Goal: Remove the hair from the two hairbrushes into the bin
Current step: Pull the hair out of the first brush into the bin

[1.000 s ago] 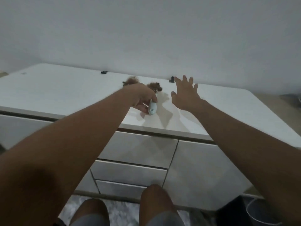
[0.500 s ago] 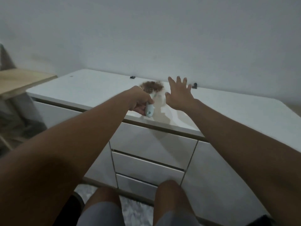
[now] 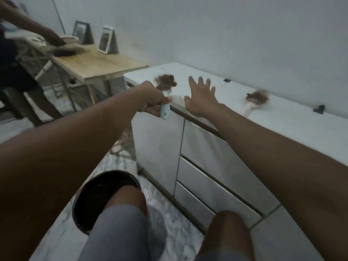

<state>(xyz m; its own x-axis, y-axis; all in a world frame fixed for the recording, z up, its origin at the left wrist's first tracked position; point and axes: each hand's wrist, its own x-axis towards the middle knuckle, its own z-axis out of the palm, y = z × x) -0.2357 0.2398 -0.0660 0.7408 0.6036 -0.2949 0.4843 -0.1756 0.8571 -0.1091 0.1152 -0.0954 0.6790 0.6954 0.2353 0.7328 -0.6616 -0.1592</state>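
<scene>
Both arms reach forward — the left hand (image 3: 154, 102) curls tight in a grip, the right hand (image 3: 201, 99) spreads flat, fingers splayed.

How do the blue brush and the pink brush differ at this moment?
Hold: the left hand grips the blue brush; the pink brush lies on the cabinet top, with no hand on it.
Pose: the blue brush is nearly upright, head up; the pink brush lies flat.
Colour: one handle is light blue, the other pale pink.
Shared: brown hair fills both heads.
</scene>
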